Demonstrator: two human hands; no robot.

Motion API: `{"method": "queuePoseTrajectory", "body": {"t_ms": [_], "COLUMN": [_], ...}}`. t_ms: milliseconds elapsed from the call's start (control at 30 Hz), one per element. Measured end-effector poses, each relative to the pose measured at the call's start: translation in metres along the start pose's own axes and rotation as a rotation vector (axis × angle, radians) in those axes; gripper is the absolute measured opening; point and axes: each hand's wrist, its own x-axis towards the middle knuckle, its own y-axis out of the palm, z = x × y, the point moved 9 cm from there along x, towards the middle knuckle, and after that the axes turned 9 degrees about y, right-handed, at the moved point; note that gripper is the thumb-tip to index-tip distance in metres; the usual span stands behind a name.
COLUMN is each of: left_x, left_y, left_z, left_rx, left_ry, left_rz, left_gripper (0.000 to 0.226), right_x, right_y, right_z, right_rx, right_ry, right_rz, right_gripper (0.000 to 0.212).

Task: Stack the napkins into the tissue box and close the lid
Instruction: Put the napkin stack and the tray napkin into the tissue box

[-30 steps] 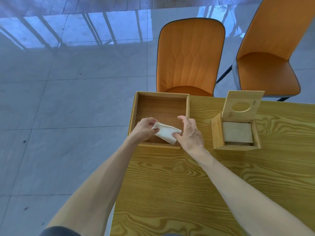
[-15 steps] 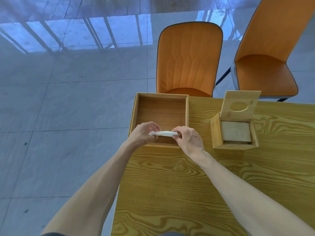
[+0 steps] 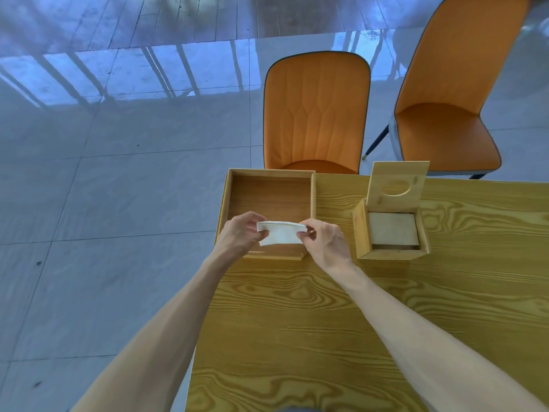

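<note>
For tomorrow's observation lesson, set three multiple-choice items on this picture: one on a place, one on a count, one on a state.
1. Where is the napkin?
A. Held between both hands over the open tray
B. Flat on the table
C. On a chair

2. How many orange chairs are there?
A. One
B. Two
C. Four

3. The tissue box lid is:
A. Shut
B. Raised open
C. Lying on the floor

Answers:
1 A, the left hand and right hand each pinch an end above the tray.
2 B, one chair stands beside another.
3 B, it stands up behind the tissue box.
</note>
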Motion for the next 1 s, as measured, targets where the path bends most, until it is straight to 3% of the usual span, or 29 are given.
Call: {"method": "queuePoseTrajectory", "body": {"t_ms": [300, 500, 733, 1000], "left_x": [-0.006, -0.009, -0.006, 0.008], "left_y": [0.046, 0.089, 0.142, 0.166], "left_z": [-0.064, -0.109, -0.14, -0.148], "left_rx": [-0.104, -0.19, -0.258, -0.122], "left_ry": [0.116, 0.148, 0.054, -0.055], "left_rz": [0.021, 0.028, -0.044, -0.154], "left_gripper": [0.028, 0.03, 0.023, 0.02], "right_x": [-0.018, -0.032, -0.027, -0.009], "right_y": [-0.076, -0.133, -0.169, -0.18], "right_z": [-0.049, -0.09, -0.139, -0.165], "right_rx": [0.053, 0.213, 0.242, 0.133], "right_ry": [0.066, 0.139, 0.222, 0.276], "right_rz": [-0.128, -0.193, -0.208, -0.227], "right_gripper": [0.024, 0.025, 0.02, 0.025]}}
